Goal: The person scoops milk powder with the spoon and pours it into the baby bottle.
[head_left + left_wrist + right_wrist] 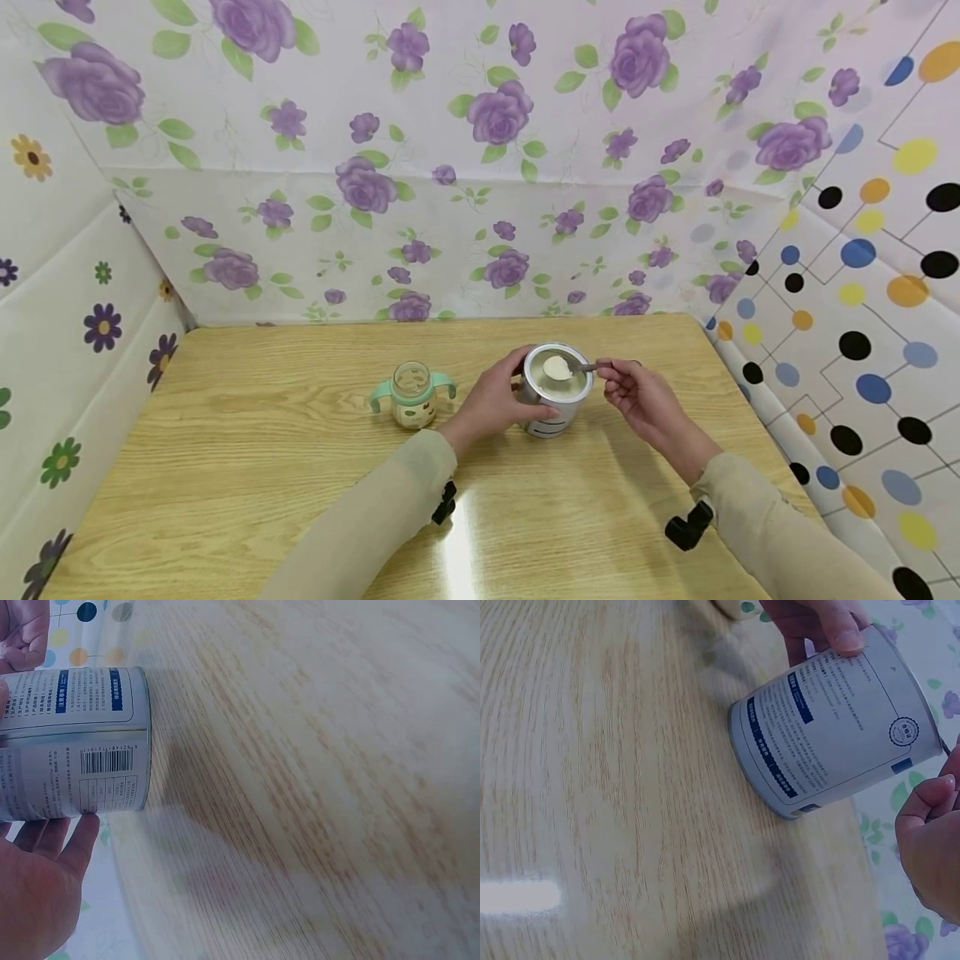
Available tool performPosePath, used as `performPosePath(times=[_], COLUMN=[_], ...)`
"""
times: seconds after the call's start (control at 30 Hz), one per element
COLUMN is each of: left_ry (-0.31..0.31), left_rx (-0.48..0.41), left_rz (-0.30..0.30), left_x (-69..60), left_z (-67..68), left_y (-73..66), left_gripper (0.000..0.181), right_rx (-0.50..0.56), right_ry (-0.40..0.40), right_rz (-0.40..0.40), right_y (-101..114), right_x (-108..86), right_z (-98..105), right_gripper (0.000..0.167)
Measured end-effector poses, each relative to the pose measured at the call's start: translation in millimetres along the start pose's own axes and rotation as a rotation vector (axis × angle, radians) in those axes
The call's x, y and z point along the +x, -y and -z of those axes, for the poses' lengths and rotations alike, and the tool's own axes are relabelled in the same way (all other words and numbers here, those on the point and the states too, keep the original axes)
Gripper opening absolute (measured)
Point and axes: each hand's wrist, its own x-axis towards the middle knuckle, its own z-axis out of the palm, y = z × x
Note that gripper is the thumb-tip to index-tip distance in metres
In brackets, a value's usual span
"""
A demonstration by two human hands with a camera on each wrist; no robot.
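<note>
My left hand (498, 400) grips a round metal can (551, 423) from its left side, thumb across the front. Printed text and a barcode cover the can's label (71, 761) in the left wrist view. My right hand (647, 404) pinches the handle of a spoon (591, 367) at the can's right. The spoon's bowl, heaped with pale powder (557, 367), is over the can's open top. Left of the can stands a baby bottle (414, 410) without a lid, with a mint-green collar and two handles. In the right wrist view the right hand (934, 832) is partly cut off.
The wooden table (247, 450) reaches back to a flowered cloth wall (450, 208). A dotted cloth (862, 350) closes off the right side and a daisy-printed cloth (67, 358) the left. Both sleeves carry small black wrist devices (688, 527).
</note>
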Motion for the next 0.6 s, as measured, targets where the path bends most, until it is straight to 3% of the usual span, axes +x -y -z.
performPosePath(times=[0.4, 0.6], left_ry=[0.004, 0.017], left_rx=[0.018, 0.073], left_rz=[0.009, 0.068], left_x=[0.1, -2.0], left_z=[0.9, 6.1], left_y=[-0.1, -5.8], left_gripper=[0.098, 0.111], right_rx=[0.004, 0.010], right_ry=[0.001, 0.000], right_rz=[0.005, 0.005], right_y=[-1.9, -1.8], right_x=[0.8, 0.9], right_z=[0.1, 0.3], right_gripper=[0.044, 0.044])
